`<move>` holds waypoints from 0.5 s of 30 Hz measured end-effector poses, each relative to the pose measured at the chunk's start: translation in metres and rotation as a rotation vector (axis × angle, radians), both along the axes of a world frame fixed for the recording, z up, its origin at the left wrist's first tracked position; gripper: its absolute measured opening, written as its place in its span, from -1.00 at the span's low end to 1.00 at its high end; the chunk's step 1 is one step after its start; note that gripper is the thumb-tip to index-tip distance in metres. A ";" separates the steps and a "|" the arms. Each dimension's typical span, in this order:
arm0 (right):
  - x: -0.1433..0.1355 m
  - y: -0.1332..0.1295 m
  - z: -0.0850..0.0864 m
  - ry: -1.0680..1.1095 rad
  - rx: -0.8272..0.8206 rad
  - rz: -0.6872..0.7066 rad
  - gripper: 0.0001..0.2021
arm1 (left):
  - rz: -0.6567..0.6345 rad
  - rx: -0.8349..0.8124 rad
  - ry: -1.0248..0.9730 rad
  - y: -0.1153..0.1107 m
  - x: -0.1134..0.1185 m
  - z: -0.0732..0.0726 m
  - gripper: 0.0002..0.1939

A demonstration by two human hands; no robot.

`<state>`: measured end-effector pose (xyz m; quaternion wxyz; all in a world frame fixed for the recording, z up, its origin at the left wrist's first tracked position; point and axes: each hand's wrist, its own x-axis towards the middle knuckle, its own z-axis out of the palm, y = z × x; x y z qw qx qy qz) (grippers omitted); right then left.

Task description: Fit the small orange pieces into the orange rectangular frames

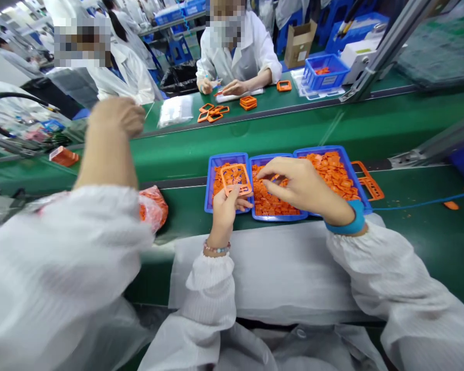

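Note:
My left hand holds an orange plastic frame by its lower edge, thumb in front. The frame is a rounded rectangle with a large opening and small slots along its bottom bar. It is raised over the left blue tray, which contains small orange pieces. Above the middle blue tray is my right hand, palm down. Its thumb and index fingertips curl close together near the orange pieces there; whatever is between them is too small to make out.
A right blue tray holds more orange pieces, with an orange frame beside it. A neighbour's blurred arm reaches in from the left, near a bag of orange parts. Across the green belt, a co-worker handles parts near stacked frames.

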<state>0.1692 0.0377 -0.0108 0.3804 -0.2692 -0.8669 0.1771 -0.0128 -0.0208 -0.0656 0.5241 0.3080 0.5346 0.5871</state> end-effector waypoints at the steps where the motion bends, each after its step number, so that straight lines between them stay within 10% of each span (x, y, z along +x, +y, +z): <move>1: -0.005 -0.001 -0.004 0.029 0.040 0.001 -0.78 | 0.000 0.004 -0.006 0.000 0.000 0.000 -0.61; 15: -0.030 0.003 -0.041 0.070 0.240 0.065 -0.78 | 0.003 0.063 -0.076 -0.003 -0.002 -0.002 -0.59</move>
